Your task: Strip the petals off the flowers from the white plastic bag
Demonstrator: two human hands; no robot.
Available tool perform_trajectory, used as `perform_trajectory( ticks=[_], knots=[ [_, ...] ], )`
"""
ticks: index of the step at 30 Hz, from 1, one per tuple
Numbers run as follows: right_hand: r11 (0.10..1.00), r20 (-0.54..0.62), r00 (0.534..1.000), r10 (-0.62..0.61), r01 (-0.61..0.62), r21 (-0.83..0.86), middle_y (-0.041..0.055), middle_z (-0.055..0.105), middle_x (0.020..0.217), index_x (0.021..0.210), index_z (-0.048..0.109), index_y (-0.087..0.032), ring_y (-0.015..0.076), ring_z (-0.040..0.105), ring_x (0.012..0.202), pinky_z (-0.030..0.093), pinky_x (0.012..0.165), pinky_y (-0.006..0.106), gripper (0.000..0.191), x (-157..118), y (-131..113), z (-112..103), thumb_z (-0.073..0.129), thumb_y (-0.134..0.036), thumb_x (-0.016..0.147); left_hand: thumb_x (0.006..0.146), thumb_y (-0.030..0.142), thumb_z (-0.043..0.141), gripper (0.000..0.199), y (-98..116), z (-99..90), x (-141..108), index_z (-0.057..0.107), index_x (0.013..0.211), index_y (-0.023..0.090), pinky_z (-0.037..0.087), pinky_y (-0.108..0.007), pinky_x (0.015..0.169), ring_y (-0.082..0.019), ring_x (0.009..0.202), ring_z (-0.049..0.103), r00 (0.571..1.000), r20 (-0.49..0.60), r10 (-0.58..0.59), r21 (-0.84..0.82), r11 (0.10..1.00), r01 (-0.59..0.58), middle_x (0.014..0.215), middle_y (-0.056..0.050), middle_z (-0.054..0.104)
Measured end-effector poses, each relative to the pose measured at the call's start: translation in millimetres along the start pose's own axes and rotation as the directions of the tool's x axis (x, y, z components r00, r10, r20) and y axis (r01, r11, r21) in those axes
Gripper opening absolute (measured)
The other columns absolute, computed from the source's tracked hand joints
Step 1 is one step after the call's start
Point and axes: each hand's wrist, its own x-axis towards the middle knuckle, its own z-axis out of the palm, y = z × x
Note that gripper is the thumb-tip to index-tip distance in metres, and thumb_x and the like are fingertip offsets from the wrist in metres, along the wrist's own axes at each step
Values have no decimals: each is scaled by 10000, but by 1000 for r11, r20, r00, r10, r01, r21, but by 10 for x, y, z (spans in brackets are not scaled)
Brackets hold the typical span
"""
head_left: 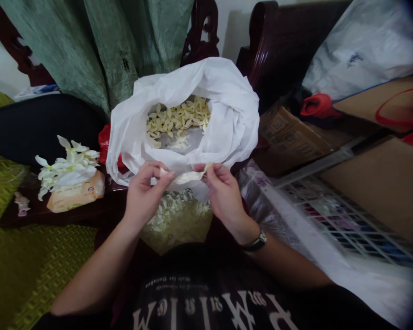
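Note:
My left hand point(147, 190) and my right hand point(225, 192) pinch the two ends of a whitish, elongated piece point(189, 177), stretched level between them. Its exact nature is too blurred to tell. Just beyond it stands a wide-open white bag point(234, 123), its rim folded outward. Inside lie many pale yellow-white petals or small flowers point(182, 117), with a few on the grey bottom. Below my hands, near my lap, a yellowish translucent bag or container point(179, 224) holds more white flowers.
White flowers point(70, 160) lie on an orange tissue pack point(77, 192) at the left, on a dark wooden surface point(99, 213). A red bag shows behind. Cardboard boxes point(292, 137) and a white wire rack point(333, 211) stand at the right; a green curtain point(120, 41) hangs behind.

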Motion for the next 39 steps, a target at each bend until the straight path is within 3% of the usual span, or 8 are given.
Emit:
perform_trajectory(
  ticks=[7,12,16,18,24,30,35,39],
  knots=[
    [995,-94,993,-70,77,70,-20,763,874,806,671,-266,151,682,816,554,948,395,178,250,-145,-209,766,-415,828,793,421,812,268,-1,-295,-37,681,792,187,498,-239,638,-122,652,619,976,-152,-154,-107,984,139,766,-21,726],
    [994,34,996,85,-82,-72,-10,762,777,829,741,-244,150,679,694,577,710,317,240,171,-166,-165,856,-430,730,702,407,879,369,55,-372,16,751,967,185,502,-264,663,-164,726,642,974,140,-177,158,975,154,808,-43,734],
    [969,176,982,63,-18,-247,3,750,775,871,758,-233,159,672,698,552,645,295,238,44,-62,-72,825,-439,772,771,466,806,378,106,-155,61,782,1045,207,513,-310,780,-213,940,660,958,264,-110,189,980,60,1059,-91,735],
    [962,218,974,55,7,-274,-1,738,782,882,743,-232,150,657,691,546,647,285,229,-2,-9,-37,813,-430,790,814,453,770,294,108,-24,64,800,992,221,507,-312,790,-213,966,655,950,296,-97,144,988,56,1056,-84,723],
    [984,227,965,132,-100,-149,-46,707,759,906,627,-259,117,627,626,544,618,256,318,-56,31,30,842,-441,759,871,362,726,180,84,135,24,775,781,215,490,-304,767,-174,821,619,974,225,-34,66,998,19,843,-42,671],
    [971,222,950,219,-189,-148,-14,708,774,838,714,-241,133,626,688,565,605,255,314,-72,32,69,846,-503,727,840,393,759,281,61,135,11,674,655,199,443,-284,685,-151,701,552,986,168,21,147,988,-46,701,-7,594],
    [978,149,970,194,-180,-103,-28,696,733,781,678,-239,131,626,675,572,666,269,311,-82,65,90,855,-486,719,821,425,777,319,12,117,5,636,659,189,420,-273,672,-138,682,523,991,133,-20,130,992,2,697,3,574],
    [996,82,992,93,-92,-17,-4,753,886,798,637,-241,150,675,811,573,826,317,271,22,33,17,784,-468,813,828,411,777,295,-36,7,13,625,705,190,446,-268,707,-131,706,537,999,23,-48,31,998,47,753,0,604]
  ],
)
